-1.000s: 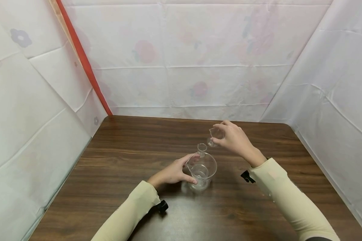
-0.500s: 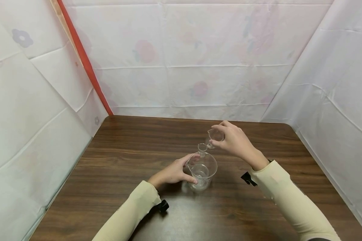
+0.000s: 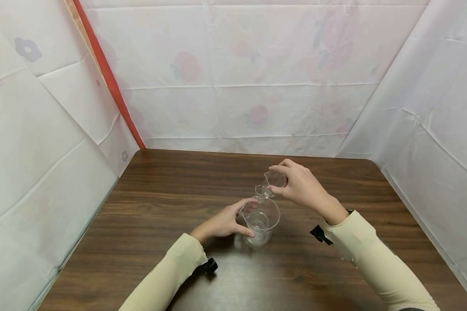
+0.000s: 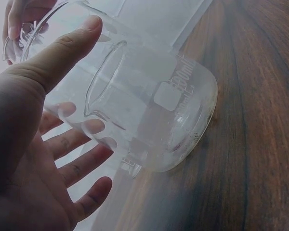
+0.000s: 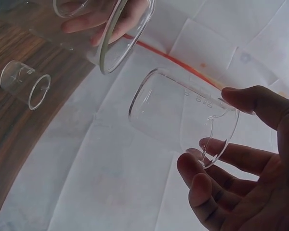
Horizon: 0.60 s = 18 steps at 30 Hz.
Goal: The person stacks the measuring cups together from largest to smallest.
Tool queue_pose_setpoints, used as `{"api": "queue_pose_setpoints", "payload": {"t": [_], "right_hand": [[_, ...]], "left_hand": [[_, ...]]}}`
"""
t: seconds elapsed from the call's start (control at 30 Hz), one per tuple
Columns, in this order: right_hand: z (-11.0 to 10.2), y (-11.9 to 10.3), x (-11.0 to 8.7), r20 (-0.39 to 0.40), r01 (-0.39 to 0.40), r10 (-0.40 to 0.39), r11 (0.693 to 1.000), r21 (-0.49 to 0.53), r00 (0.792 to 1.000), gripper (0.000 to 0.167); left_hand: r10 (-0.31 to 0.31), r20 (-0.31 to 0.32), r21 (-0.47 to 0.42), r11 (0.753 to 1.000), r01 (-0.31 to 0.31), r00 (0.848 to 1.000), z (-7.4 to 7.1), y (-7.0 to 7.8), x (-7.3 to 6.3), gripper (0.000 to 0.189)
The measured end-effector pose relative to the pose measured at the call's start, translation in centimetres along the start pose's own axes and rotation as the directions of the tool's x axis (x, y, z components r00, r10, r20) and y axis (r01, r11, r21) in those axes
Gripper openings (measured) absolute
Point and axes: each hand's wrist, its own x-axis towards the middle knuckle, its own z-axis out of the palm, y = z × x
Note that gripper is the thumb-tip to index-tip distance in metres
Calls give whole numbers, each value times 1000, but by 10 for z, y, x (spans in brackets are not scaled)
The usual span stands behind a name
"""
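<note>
My left hand (image 3: 223, 221) holds a large glass beaker (image 3: 270, 226) on the table, thumb on the near side and fingers behind. Within that beaker sits a smaller beaker, whose rim and spout show through the glass in the left wrist view. My right hand (image 3: 301, 183) grips a medium clear beaker (image 5: 168, 110) by its rim, thumb on one side and fingertips on the other. The held beaker is in the air just behind the large one. A small beaker (image 5: 21, 83) stands on the table behind the large beaker, partly hidden by the held one in the head view.
The brown wooden table (image 3: 159, 194) ends at a white patterned curtain (image 3: 225, 112) behind and at the sides. A red strip (image 3: 109, 82) runs down the curtain at left. Black wrist mounts (image 3: 210, 265) stick out from both sleeves.
My right hand has carried the medium beaker left and toward me, so it now overlaps the small beaker in the head view. The left hand and large beaker stay in place.
</note>
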Motion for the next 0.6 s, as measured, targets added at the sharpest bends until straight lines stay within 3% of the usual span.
{"api": "queue_pose_setpoints", "payload": {"t": [0.6], "right_hand": [[1,-1,-2,9,57,-57,998,18,998,42]], "left_hand": [[1,-7,11,1000,-1,1000,0,0,1,87]]}}
